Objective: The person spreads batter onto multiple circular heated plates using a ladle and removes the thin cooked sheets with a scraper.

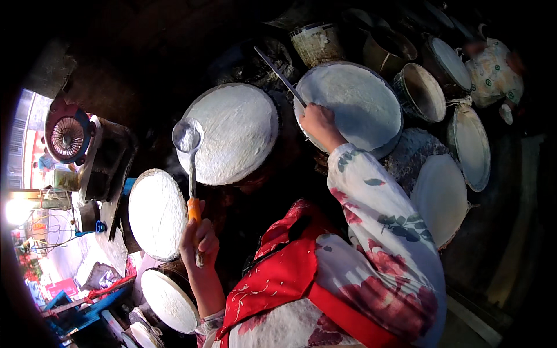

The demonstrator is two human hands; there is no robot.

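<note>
My left hand [198,239] is closed around the orange grip of a ladle [192,156]. The ladle's round metal bowl, whitish inside, is over the left edge of a large round white surface [235,136]. My right hand [321,124] grips one end of a long, thin, flat stick [271,66], which slants up and to the left. That hand is over the left part of a second big round white surface [357,95] with a raised rim. Whether the stick touches this surface I cannot tell.
A smaller white round [156,213] and another white disc [169,301] stand at the left. To the right are a bucket [420,93] and white round covers [440,197]. A stained pail [318,45] is behind. A fan [68,136] stands far left; another person's patterned garment [496,72] shows far right.
</note>
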